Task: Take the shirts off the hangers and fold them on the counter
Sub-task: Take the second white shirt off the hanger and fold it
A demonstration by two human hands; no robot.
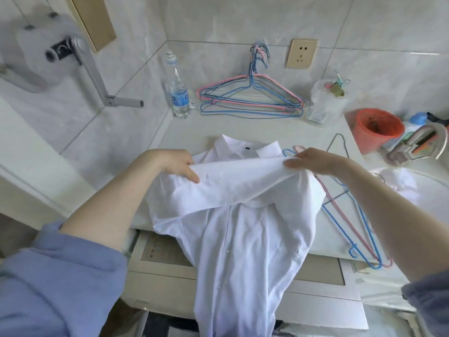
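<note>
A white shirt (243, 234) hangs from both my hands, its lower part draping over the counter's front edge. My left hand (178, 164) grips its upper fold at the left, and my right hand (313, 160) pinches the same fold at the right. Behind it a folded white shirt (245, 148) lies on the counter (243, 125), collar facing away. To the right, loose blue and pink wire hangers (352, 215) lie on the counter. A stack of several wire hangers (252, 98) leans against the back wall.
A water bottle (178, 93) stands at the back left. An orange bucket (376, 128), a plastic bag with clips (328, 100) and a sink with a tap (418, 144) lie to the right. A grey crank handle (97, 74) juts from the left wall.
</note>
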